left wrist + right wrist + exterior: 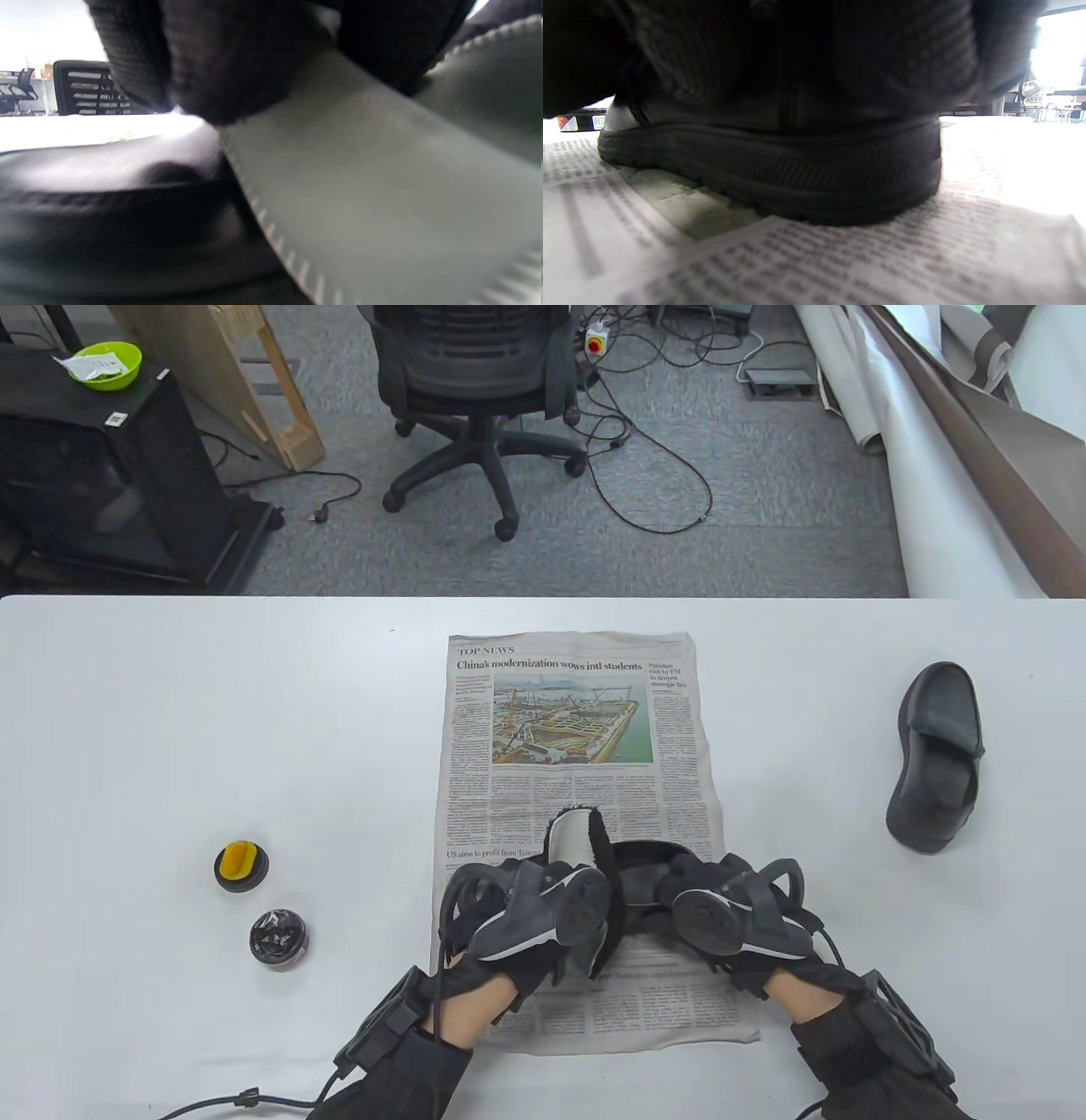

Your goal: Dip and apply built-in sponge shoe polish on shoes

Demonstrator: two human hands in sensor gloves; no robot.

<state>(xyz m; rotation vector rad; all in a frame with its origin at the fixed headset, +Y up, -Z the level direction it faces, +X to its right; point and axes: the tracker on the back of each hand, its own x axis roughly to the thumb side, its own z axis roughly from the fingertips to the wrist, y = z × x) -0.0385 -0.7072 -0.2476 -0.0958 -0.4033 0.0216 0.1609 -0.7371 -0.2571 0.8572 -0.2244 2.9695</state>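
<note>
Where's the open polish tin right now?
In the table view, the polish tin sits on the table's left side, just nearer the person than the yellow sponge lid, left of the newspaper.

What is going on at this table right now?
A person in sensor gloves is working on a black shoe that sits on a newspaper. The left hand holds a white, black-edged cloth against it, and the right hand steadies it. The polish tin and its yellow sponge lid lie apart to the left, a second shoe to the right.

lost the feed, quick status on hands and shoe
Both hands on shoe atop newspaper; left hand holds brush. Polish tin open, untouched. Nothing blocking.
</note>
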